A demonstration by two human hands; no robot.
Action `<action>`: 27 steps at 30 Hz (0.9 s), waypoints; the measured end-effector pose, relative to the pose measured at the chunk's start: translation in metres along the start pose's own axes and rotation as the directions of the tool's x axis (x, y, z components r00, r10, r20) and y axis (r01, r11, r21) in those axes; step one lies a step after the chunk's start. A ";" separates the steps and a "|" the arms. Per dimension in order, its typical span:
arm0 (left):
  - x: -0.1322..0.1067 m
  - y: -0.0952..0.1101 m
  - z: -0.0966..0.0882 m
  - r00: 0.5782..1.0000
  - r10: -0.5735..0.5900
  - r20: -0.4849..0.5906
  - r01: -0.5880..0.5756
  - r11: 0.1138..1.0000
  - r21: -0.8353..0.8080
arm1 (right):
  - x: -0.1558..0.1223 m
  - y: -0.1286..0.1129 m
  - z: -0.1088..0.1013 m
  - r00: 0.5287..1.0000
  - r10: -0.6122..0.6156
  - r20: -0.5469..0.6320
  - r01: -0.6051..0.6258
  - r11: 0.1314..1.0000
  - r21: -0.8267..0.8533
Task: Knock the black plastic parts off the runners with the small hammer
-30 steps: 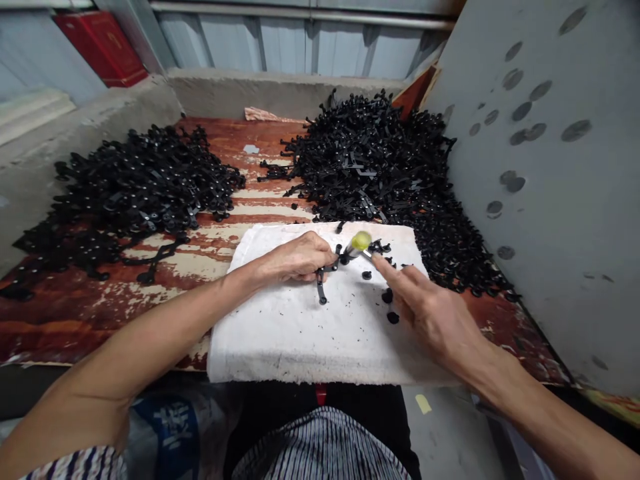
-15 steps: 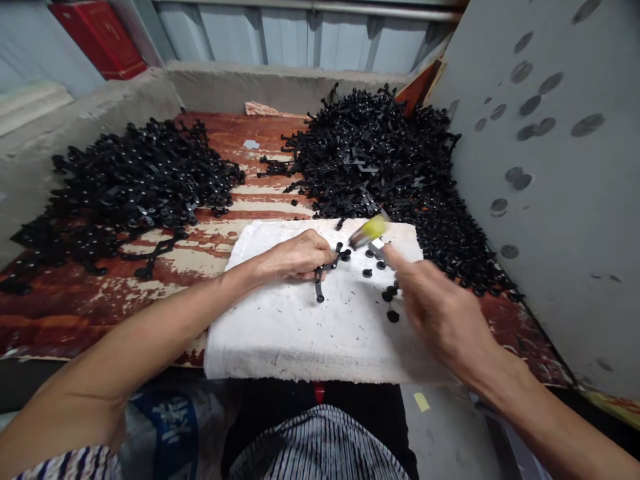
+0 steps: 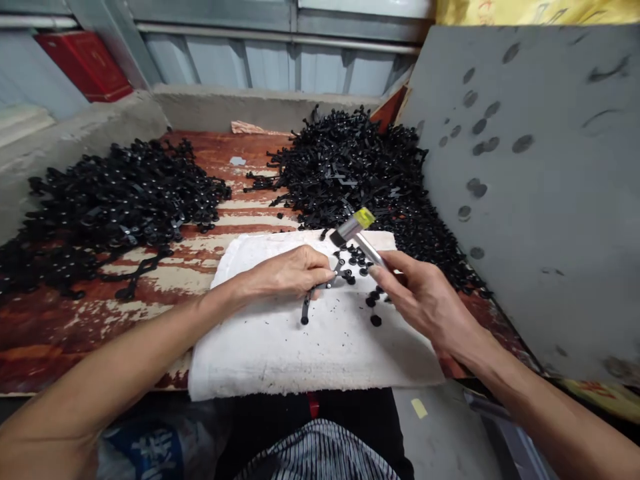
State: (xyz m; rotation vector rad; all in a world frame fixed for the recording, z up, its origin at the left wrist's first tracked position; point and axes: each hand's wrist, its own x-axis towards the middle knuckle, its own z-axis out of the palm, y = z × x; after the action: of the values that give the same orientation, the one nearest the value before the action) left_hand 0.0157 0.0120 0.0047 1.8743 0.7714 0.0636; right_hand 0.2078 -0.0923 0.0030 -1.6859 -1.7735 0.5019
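Hammer [image 3: 351,227] swung from a blurred tilt to a sharper one, its dark face now over the far end of my piece; my right hand [image 3: 423,297] has slackened around the handle, and the whole view has tipped upward. Left hand [image 3: 293,272] much as it was: curled close, thumb and fingers pinching the black linked piece [image 3: 305,308] against the white cloth [image 3: 260,360], one strip pointing towards me, the other end out past my thumb. Right hand: thumb and forefinger on the handle, other fingers looser.

Step in hand, my reading: striking the piece, hammer lifted between blows. Next move seems to call for a steady pinch, fingertips clear of the face and a firmer right grip.

Count: one hammer; one linked piece held, though my fingers hide whether more than one. Loose black caps [image 3: 376,321] on the cloth: roughly a dozen, overlapping, exact number unclear. Two piles on the worn desk [image 3: 220,150], left pile [image 3: 120,193] and right pile [image 3: 345,160], both too tangled to count.
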 end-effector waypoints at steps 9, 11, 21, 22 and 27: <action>-0.018 0.017 0.022 0.968 0.250 0.030 -0.248 0.923 0.293 | -0.003 -0.012 0.005 0.911 0.275 0.307 -0.389 0.818 0.424; -0.022 0.021 0.024 0.960 0.279 0.024 -0.269 0.896 0.353 | -0.006 -0.016 0.006 0.895 0.282 0.345 -0.424 0.777 0.466; -0.029 -0.008 0.029 0.884 0.074 -0.462 -0.108 0.993 -0.048 | -0.015 -0.016 0.008 0.897 0.338 0.287 -0.440 0.611 0.657; -0.029 -0.011 0.030 0.891 -0.001 -0.454 -0.098 0.976 -0.195 | -0.015 -0.016 0.009 0.899 0.355 0.257 -0.430 0.595 0.680; -0.025 -0.006 0.035 0.987 -0.162 0.013 0.126 0.713 -0.689 | -0.016 -0.021 0.016 0.906 0.336 0.259 -0.416 0.582 0.699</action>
State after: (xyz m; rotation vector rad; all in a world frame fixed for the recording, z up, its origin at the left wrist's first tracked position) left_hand 0.0066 -0.0278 -0.0084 1.0921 0.7854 0.2640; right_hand 0.1817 -0.1076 0.0026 -1.4074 -0.9841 1.3267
